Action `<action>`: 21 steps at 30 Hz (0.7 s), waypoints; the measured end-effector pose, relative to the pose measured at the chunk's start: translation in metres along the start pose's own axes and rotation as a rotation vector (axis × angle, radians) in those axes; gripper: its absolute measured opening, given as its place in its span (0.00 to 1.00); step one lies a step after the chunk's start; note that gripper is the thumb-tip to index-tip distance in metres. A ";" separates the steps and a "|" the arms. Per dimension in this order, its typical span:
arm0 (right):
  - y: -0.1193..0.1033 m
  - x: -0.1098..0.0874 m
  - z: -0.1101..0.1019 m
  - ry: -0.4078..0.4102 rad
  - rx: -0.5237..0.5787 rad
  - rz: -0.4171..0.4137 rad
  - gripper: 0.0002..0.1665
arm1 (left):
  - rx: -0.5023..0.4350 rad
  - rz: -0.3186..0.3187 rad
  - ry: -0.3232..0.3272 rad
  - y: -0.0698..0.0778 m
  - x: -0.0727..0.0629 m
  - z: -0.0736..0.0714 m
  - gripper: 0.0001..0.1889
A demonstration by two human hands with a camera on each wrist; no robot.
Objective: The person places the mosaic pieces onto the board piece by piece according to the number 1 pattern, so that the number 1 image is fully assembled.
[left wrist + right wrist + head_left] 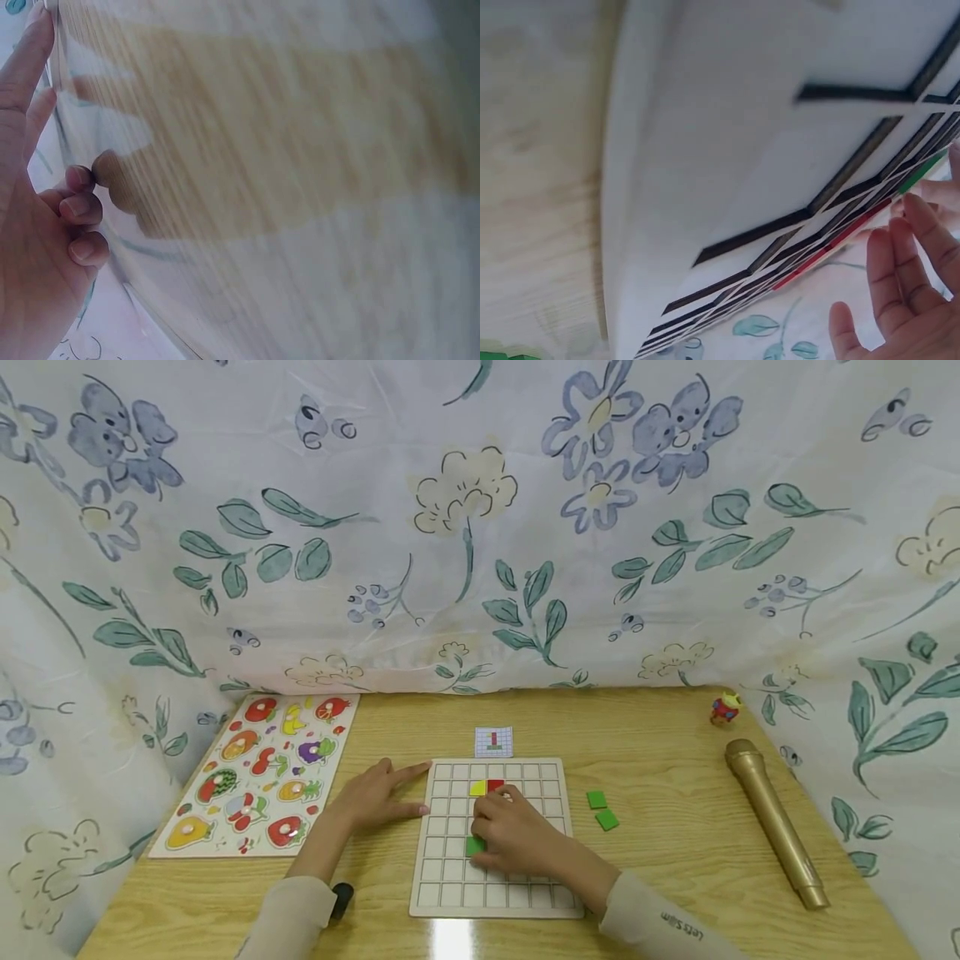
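A white gridded board lies on the table. My left hand rests at its left edge, with index finger and thumb stretched to it and the other fingers curled in. Over the board's middle, my right hand has thumb and index finger at opposite sides of a green square tile, seeming to pinch it. A yellow piece and a red tile sit in an upper row. More red runs along the board in the right wrist view; my hand hides it in the head view.
Two loose green tiles lie right of the board. A card with a red and green pattern is behind it. A fruit puzzle lies left; a gold microphone and small toy figure are right.
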State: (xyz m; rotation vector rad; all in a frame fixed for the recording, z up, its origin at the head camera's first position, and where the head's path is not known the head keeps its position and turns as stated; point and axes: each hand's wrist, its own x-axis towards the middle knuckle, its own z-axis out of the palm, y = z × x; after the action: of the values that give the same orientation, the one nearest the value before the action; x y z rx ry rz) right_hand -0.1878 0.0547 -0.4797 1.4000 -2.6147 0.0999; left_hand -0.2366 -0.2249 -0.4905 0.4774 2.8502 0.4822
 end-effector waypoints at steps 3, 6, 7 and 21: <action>0.002 -0.002 0.000 0.007 0.035 0.017 0.21 | 0.000 -0.003 -0.003 0.000 0.001 0.001 0.40; 0.006 -0.005 -0.002 0.022 0.061 0.039 0.22 | -0.005 -0.004 -0.007 -0.001 0.001 0.002 0.40; 0.008 -0.006 -0.002 0.029 0.061 0.046 0.22 | -0.005 -0.005 -0.006 -0.001 0.001 0.002 0.40; 0.047 -0.040 -0.012 0.093 0.135 0.235 0.20 | -0.005 0.004 -0.001 -0.001 0.000 0.001 0.40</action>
State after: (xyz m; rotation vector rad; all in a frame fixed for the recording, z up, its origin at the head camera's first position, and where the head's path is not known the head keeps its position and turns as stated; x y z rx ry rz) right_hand -0.2033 0.1152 -0.4743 1.0896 -2.7262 0.3694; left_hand -0.2361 -0.2251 -0.4918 0.4822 2.8472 0.4900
